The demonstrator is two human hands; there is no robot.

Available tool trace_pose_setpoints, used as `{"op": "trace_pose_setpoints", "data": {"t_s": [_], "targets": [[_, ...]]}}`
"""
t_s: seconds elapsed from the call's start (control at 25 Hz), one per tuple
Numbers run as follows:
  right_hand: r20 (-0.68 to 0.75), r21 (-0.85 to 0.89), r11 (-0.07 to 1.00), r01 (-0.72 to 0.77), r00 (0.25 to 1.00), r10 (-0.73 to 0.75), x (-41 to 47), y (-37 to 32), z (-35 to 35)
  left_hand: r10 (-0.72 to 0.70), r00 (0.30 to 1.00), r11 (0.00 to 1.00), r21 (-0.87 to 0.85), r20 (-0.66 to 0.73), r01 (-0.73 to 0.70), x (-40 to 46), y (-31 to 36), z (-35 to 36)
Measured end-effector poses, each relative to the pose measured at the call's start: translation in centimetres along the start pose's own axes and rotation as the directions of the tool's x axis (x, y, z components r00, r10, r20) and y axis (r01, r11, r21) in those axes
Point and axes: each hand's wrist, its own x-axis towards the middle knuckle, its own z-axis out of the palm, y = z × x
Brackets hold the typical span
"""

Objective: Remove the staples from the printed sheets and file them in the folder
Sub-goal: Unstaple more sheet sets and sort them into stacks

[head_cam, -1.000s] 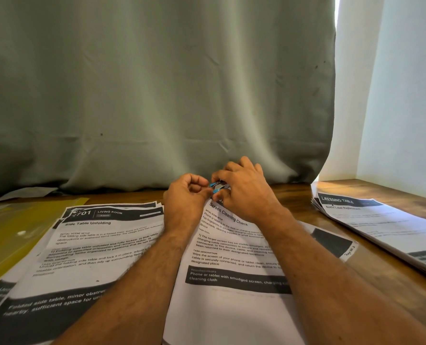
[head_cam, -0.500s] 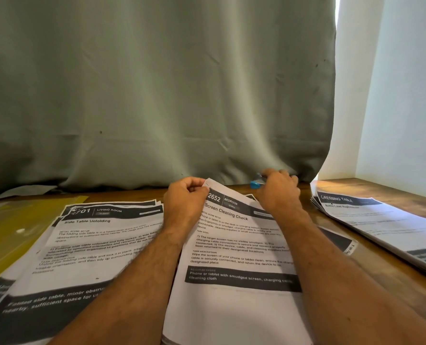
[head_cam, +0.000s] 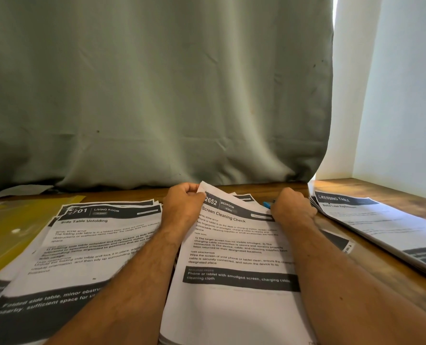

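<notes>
The "Screen Cleaning Check" sheets (head_cam: 234,247) lie in front of me on the wooden table. My left hand (head_cam: 183,205) pinches their top left corner and lifts it slightly. My right hand (head_cam: 292,206) rests at the sheets' top right edge with its fingers curled round a small blue staple remover (head_cam: 267,204), of which only a tip shows. A yellow folder (head_cam: 10,225) lies flat at the far left.
A "Side Table Unfolding" stack (head_cam: 95,245) covers the table left of my arms. Another stack headed "Dressing Table" (head_cam: 381,225) lies at the right. A grey-green curtain (head_cam: 157,95) hangs along the table's far edge; a white wall stands at the right.
My right hand has moved from the sheets' top left corner to the right with the blue tool. My left hand has taken the corner and raised it.
</notes>
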Motion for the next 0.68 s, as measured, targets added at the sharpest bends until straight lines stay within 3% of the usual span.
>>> {"op": "trace_pose_setpoints", "data": {"t_s": [0.24,0.36,0.52,0.68], "targets": [[0.015,0.013,1.000,-0.012,1.000,0.012,-0.2,-0.2,-0.3,-0.094,0.994,0.996,0.002,0.051,0.094,0.5,-0.6,-0.3],[-0.060,0.022,0.997,0.081,0.995,-0.079,0.2,-0.8,-0.2,-0.179,0.976,0.984,-0.004,0.124,0.181,0.5,-0.8,-0.2],[-0.122,0.241,0.933,0.265,0.963,-0.242,0.4,-2.4,0.6,-0.217,0.966,0.975,-0.018,0.143,0.222,0.7,-0.7,-0.1],[-0.133,0.320,0.916,0.244,0.968,-0.211,0.2,-3.0,0.3,-0.222,0.966,0.969,-0.082,0.134,0.234,0.7,-0.3,-0.1]]}}
